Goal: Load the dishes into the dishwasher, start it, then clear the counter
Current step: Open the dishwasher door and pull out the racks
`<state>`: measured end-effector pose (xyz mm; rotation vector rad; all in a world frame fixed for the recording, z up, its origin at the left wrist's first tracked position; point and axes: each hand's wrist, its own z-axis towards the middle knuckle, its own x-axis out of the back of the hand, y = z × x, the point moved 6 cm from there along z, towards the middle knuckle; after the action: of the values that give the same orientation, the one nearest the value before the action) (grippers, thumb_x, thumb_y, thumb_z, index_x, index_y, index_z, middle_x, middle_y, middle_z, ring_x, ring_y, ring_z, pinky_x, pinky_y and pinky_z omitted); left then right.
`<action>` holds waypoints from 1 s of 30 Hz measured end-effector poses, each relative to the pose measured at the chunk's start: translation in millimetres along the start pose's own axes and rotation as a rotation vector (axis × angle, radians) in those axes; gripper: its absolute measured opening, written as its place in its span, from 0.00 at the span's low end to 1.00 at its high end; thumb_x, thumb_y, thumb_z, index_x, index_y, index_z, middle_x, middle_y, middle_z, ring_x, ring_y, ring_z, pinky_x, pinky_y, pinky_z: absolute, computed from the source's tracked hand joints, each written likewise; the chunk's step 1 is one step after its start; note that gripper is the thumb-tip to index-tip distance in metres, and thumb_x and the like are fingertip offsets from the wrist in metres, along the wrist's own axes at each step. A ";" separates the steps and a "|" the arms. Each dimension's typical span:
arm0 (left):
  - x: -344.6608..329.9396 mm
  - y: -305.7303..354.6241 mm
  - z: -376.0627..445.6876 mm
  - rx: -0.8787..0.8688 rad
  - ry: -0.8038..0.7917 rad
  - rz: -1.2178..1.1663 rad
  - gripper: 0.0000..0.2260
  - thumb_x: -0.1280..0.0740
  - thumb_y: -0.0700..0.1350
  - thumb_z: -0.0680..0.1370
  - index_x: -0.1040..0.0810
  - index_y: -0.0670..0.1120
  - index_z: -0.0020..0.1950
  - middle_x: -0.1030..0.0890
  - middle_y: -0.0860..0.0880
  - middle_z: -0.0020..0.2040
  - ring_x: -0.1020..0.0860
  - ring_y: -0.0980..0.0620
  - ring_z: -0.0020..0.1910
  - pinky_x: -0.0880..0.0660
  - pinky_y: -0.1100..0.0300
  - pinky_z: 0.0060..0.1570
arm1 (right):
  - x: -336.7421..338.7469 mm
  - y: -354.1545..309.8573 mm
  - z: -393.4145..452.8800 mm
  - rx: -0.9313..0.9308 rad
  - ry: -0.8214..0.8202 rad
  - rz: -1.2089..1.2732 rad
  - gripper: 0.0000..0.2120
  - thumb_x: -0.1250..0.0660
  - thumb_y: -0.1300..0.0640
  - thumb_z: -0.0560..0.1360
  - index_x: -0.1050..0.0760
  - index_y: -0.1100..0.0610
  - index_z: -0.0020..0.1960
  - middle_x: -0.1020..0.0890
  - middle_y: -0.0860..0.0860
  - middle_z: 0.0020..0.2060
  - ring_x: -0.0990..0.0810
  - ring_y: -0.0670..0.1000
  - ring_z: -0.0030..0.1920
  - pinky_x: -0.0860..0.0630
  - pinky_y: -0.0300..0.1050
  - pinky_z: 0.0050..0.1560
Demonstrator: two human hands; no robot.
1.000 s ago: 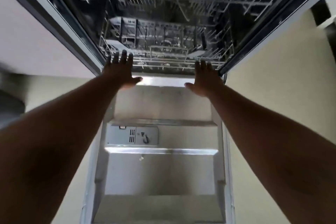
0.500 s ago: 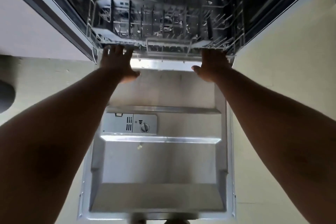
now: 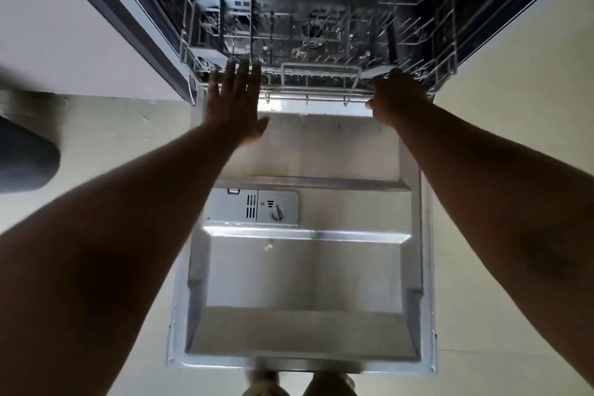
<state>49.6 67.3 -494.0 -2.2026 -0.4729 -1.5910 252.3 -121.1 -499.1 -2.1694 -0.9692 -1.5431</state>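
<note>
You're at the opening step: the dishwasher door lies fully down in front of you, and the lower rack sits inside the tub with its front rail at the door's hinge edge. No dishes show in it. Your left hand is flat, fingers straight and spread, fingertips at the rail's left end and gripping nothing. Your right hand has its fingers curled at the rail's right end; whether they actually clasp the wire I cannot tell. Next, hook both hands on that rail and draw the rack evenly out over the door, keeping it square.
</note>
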 end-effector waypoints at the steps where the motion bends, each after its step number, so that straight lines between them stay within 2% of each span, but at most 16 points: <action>1: 4.4 -4.8 11.7 -0.001 -0.005 0.022 0.41 0.40 0.62 0.78 0.62 0.46 0.79 0.57 0.44 0.80 0.60 0.43 0.78 0.62 0.43 0.74 | 2.5 0.6 3.0 0.004 0.011 -0.008 0.21 0.35 0.50 0.78 0.30 0.54 0.70 0.30 0.62 0.67 0.33 0.64 0.68 0.31 0.55 0.65; 3: 8.2 -14.7 28.6 0.006 -0.045 0.034 0.39 0.39 0.61 0.78 0.56 0.46 0.80 0.47 0.43 0.79 0.51 0.43 0.78 0.60 0.42 0.74 | 1.6 0.3 6.5 0.032 0.013 -0.037 0.18 0.37 0.49 0.79 0.26 0.53 0.67 0.27 0.61 0.65 0.32 0.63 0.67 0.31 0.53 0.65; 6: 2.4 -20.3 34.9 -0.002 -0.126 0.022 0.32 0.36 0.59 0.78 0.41 0.46 0.77 0.38 0.40 0.76 0.38 0.39 0.74 0.46 0.42 0.73 | -13.3 -0.8 -4.7 0.113 0.004 -0.011 0.14 0.38 0.52 0.79 0.22 0.51 0.63 0.21 0.56 0.61 0.27 0.60 0.64 0.31 0.50 0.65; 9: -8.4 -11.4 14.5 -0.011 -0.117 -0.025 0.26 0.35 0.57 0.78 0.33 0.50 0.73 0.34 0.40 0.73 0.34 0.36 0.70 0.34 0.44 0.66 | -33.0 2.2 -37.2 0.122 0.091 0.050 0.12 0.38 0.52 0.79 0.20 0.52 0.59 0.20 0.60 0.55 0.26 0.64 0.58 0.30 0.51 0.57; 11: -21.6 -6.6 -9.4 0.000 -0.079 -0.111 0.24 0.34 0.55 0.78 0.32 0.50 0.72 0.33 0.39 0.71 0.34 0.35 0.68 0.33 0.43 0.64 | -41.0 2.7 -61.2 0.107 0.133 0.084 0.11 0.36 0.54 0.78 0.19 0.54 0.56 0.22 0.62 0.52 0.25 0.65 0.53 0.30 0.52 0.52; 14: -38.7 -3.6 -42.6 -0.024 -0.053 -0.149 0.24 0.34 0.54 0.77 0.32 0.51 0.73 0.34 0.41 0.73 0.34 0.36 0.69 0.37 0.43 0.68 | -53.7 -0.3 -93.8 0.100 0.151 0.110 0.06 0.30 0.56 0.73 0.16 0.56 0.48 0.22 0.62 0.50 0.23 0.66 0.47 0.27 0.54 0.46; 16: -48.4 -0.9 -63.5 -0.038 -0.077 -0.185 0.26 0.35 0.57 0.78 0.34 0.51 0.74 0.37 0.43 0.76 0.38 0.39 0.73 0.43 0.44 0.73 | -63.2 -3.0 -116.1 0.099 0.172 0.156 0.05 0.28 0.57 0.71 0.16 0.56 0.45 0.19 0.61 0.52 0.22 0.66 0.48 0.26 0.55 0.47; 20: -72.7 4.7 -115.7 -0.010 -0.133 -0.215 0.33 0.40 0.65 0.77 0.42 0.52 0.77 0.44 0.46 0.79 0.47 0.39 0.77 0.51 0.44 0.75 | -83.0 -14.3 -160.8 0.105 0.062 0.238 0.07 0.34 0.56 0.75 0.17 0.51 0.49 0.15 0.55 0.44 0.19 0.59 0.48 0.27 0.48 0.48; 22: -81.9 10.1 -144.6 -0.003 -0.145 -0.226 0.34 0.42 0.66 0.77 0.43 0.52 0.78 0.45 0.47 0.79 0.49 0.39 0.77 0.52 0.44 0.75 | -95.1 -15.0 -187.5 0.111 0.021 0.261 0.09 0.35 0.51 0.76 0.18 0.49 0.51 0.15 0.51 0.43 0.18 0.56 0.47 0.26 0.46 0.48; 26: -103.1 21.1 -206.3 0.011 -0.221 -0.261 0.36 0.45 0.68 0.77 0.49 0.53 0.80 0.51 0.49 0.80 0.56 0.40 0.78 0.60 0.45 0.74 | -125.7 -18.1 -244.3 0.155 -0.078 0.255 0.21 0.46 0.35 0.77 0.21 0.45 0.56 0.15 0.46 0.45 0.17 0.50 0.46 0.25 0.46 0.50; 30: -127.1 27.8 -263.1 0.002 -0.289 -0.260 0.40 0.57 0.72 0.71 0.53 0.55 0.80 0.56 0.50 0.79 0.58 0.40 0.78 0.62 0.47 0.73 | -146.2 -24.9 -298.5 0.180 -0.151 0.255 0.33 0.57 0.28 0.74 0.21 0.45 0.57 0.14 0.45 0.45 0.16 0.47 0.44 0.24 0.44 0.50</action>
<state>-192.2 -91.8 -542.8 -2.4627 -0.8756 -1.3895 -4.8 -331.7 -525.0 -2.2054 -0.8033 -1.1461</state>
